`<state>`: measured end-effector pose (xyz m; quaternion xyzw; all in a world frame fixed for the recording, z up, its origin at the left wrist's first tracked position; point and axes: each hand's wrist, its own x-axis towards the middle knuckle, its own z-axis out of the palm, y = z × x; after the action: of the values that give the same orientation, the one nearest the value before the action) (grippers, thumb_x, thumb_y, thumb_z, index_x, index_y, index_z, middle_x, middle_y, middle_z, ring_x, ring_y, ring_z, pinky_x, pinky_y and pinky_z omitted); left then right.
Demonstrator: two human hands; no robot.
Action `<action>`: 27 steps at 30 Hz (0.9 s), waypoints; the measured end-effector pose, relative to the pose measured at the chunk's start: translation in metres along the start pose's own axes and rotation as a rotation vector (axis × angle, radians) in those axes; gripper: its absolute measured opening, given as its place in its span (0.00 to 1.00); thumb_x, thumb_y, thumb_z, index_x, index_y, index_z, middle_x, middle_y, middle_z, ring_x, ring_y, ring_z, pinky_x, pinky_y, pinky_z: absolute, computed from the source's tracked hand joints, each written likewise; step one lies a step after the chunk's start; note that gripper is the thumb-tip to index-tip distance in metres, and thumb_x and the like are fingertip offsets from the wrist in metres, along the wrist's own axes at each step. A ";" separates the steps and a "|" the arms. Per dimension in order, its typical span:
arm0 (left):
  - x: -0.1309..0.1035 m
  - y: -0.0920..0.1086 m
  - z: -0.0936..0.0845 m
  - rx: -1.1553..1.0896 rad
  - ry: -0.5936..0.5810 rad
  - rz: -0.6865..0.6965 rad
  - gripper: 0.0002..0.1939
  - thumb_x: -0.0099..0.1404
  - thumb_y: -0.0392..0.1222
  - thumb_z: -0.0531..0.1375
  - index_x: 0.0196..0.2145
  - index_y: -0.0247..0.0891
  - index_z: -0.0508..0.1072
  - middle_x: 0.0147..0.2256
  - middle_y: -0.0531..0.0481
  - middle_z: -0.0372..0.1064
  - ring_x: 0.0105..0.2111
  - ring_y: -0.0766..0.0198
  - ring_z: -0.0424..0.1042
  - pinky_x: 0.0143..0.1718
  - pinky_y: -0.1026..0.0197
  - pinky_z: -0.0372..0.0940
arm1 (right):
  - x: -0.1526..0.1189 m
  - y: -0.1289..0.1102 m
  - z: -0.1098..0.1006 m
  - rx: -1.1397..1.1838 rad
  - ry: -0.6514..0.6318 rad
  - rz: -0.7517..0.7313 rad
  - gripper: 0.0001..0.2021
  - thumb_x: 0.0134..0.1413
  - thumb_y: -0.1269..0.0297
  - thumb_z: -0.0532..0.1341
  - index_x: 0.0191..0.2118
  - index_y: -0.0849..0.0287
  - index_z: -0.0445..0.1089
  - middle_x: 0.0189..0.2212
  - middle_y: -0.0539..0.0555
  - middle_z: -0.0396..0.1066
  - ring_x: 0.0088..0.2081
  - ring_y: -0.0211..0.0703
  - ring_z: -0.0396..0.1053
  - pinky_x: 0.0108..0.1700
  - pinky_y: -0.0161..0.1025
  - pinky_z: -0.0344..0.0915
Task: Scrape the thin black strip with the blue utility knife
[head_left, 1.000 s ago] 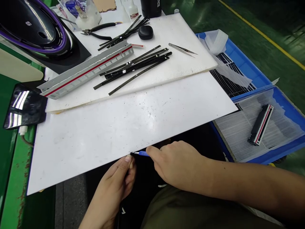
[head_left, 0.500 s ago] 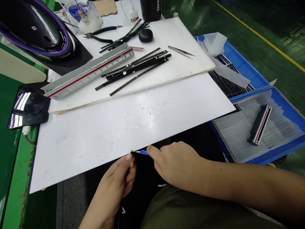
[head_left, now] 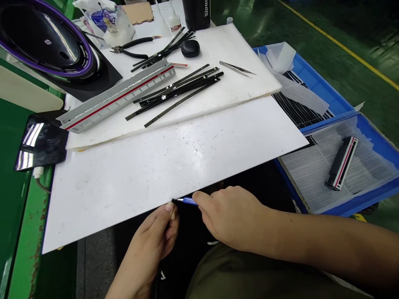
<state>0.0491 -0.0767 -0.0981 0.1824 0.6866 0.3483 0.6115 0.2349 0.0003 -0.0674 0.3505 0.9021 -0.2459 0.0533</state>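
Note:
Just below the front edge of the large white board (head_left: 149, 174), my right hand (head_left: 232, 216) grips a thin blue-handled tool (head_left: 186, 201), its tip pointing left. My left hand (head_left: 152, 245) pinches a thin black strip (head_left: 158, 270) at the tool's tip; most of the strip is hidden under my fingers. Both hands hover over my lap, off the board.
A thicker white pad (head_left: 199, 83) at the back carries several black strips (head_left: 177, 89), a grey train-car shell with a red stripe (head_left: 120, 97), tweezers (head_left: 237, 67), pliers (head_left: 131, 46) and a black case (head_left: 190, 47). Blue trays (head_left: 343, 166) at right hold a black train part (head_left: 341, 163). A phone (head_left: 42, 143) lies left.
My hands stay almost still at the board's front edge. The view has shifted slightly, so the table items sit a little further right in frame.

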 end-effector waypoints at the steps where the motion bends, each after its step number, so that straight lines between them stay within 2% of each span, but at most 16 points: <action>1: 0.000 0.000 0.000 0.001 0.000 0.002 0.24 0.61 0.62 0.62 0.26 0.39 0.64 0.17 0.60 0.51 0.14 0.75 0.45 0.14 0.71 0.43 | 0.000 0.000 0.000 -0.001 -0.005 -0.002 0.10 0.67 0.66 0.49 0.46 0.56 0.66 0.26 0.53 0.74 0.24 0.48 0.72 0.23 0.38 0.55; 14: 0.000 0.002 0.002 -0.002 0.007 -0.022 0.25 0.59 0.63 0.64 0.26 0.38 0.64 0.17 0.60 0.51 0.15 0.75 0.46 0.14 0.71 0.43 | -0.003 -0.002 0.011 -0.025 0.025 0.029 0.11 0.63 0.69 0.52 0.49 0.57 0.65 0.25 0.52 0.73 0.22 0.46 0.71 0.23 0.37 0.55; 21: -0.001 0.002 0.003 -0.015 0.013 -0.009 0.24 0.59 0.62 0.64 0.26 0.39 0.64 0.17 0.60 0.51 0.15 0.74 0.46 0.14 0.72 0.44 | -0.006 -0.002 0.011 0.070 0.000 0.081 0.10 0.67 0.69 0.49 0.47 0.57 0.65 0.26 0.52 0.74 0.25 0.47 0.73 0.23 0.39 0.54; 27: 0.000 0.002 0.002 0.000 -0.010 0.002 0.23 0.61 0.62 0.62 0.27 0.39 0.64 0.17 0.60 0.51 0.14 0.74 0.46 0.14 0.71 0.43 | -0.004 -0.002 0.010 0.073 0.000 0.061 0.10 0.68 0.68 0.48 0.44 0.57 0.65 0.25 0.52 0.73 0.24 0.46 0.71 0.24 0.38 0.54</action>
<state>0.0507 -0.0746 -0.0964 0.1848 0.6833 0.3478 0.6148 0.2358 -0.0086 -0.0744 0.3797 0.8814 -0.2770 0.0481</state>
